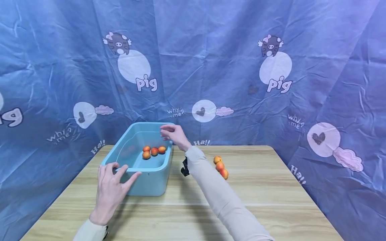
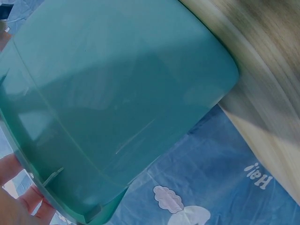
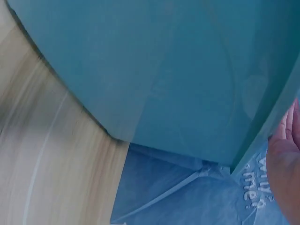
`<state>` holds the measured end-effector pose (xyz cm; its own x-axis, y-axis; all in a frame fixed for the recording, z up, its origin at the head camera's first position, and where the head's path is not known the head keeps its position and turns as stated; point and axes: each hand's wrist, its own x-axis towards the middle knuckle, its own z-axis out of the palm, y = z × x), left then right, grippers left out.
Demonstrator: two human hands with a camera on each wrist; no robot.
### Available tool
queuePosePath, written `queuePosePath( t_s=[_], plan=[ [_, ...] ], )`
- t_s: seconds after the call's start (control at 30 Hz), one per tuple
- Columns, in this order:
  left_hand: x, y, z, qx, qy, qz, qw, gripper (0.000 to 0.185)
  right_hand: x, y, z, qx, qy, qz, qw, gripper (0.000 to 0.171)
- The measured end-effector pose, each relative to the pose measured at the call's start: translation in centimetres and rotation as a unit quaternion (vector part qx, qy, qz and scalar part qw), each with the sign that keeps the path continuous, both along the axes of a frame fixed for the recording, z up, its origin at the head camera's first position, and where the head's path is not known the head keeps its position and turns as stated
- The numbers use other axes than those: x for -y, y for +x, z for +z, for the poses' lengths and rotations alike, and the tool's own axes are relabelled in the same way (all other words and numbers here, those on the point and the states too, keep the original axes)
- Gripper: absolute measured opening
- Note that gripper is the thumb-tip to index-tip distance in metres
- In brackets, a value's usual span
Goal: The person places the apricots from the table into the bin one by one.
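Observation:
A light blue plastic tub (image 1: 150,182) stands on the wooden table (image 1: 256,201), with several small orange fruits (image 1: 154,151) lying in its far end. My left hand (image 1: 119,172) rests on the tub's near rim with its fingers spread and straight. My right hand (image 1: 169,132) hovers at the tub's far right corner, fingers loosely bent, holding nothing. Three more orange fruits (image 1: 220,166) lie in a row on the table to the right of my right forearm. The left wrist view shows the tub's outer wall (image 2: 117,103) and my fingers (image 2: 14,187). The right wrist view shows the tub wall (image 3: 164,70) and my palm (image 3: 286,159).
A blue printed cloth backdrop (image 1: 229,67) hangs close around the table's back and both sides. A black wrist strap (image 1: 184,167) sits on my right forearm beside the tub. Bare wood stretches to the right and in front of the tub.

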<state>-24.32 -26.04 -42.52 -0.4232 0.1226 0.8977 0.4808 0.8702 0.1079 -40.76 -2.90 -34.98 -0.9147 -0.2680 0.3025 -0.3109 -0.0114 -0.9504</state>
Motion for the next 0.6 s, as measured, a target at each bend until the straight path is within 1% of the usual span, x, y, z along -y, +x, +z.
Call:
queuePosePath(
  t_s=[0.1,0.2,0.33,0.5,0.6],
  plan=[
    [-0.1,-0.1,-0.1,0.003,0.003,0.002,1.0000,0.072,-1.2,-0.2,-0.2,-0.002,0.005,-0.008,1.000,0.028],
    [-0.1,-0.2,-0.1,-0.010,0.004,0.004,0.9999,0.076,-2.1,-0.3,-0.3,-0.005,0.009,-0.010,1.000,0.028],
    [-0.2,-0.4,-0.2,-0.030,0.004,0.002,0.9995,0.075,-2.9,0.0,-0.3,-0.011,0.020,-0.010,1.000,0.026],
    [-0.2,-0.4,-0.3,-0.038,0.004,-0.001,0.9993,0.074,-3.8,0.4,-0.6,-0.016,0.036,-0.002,0.999,0.026],
    [-0.2,-0.3,-0.4,-0.032,-0.001,0.001,0.9995,0.074,-4.6,0.6,-1.1,-0.015,0.045,0.006,0.999,0.027]
  ],
)
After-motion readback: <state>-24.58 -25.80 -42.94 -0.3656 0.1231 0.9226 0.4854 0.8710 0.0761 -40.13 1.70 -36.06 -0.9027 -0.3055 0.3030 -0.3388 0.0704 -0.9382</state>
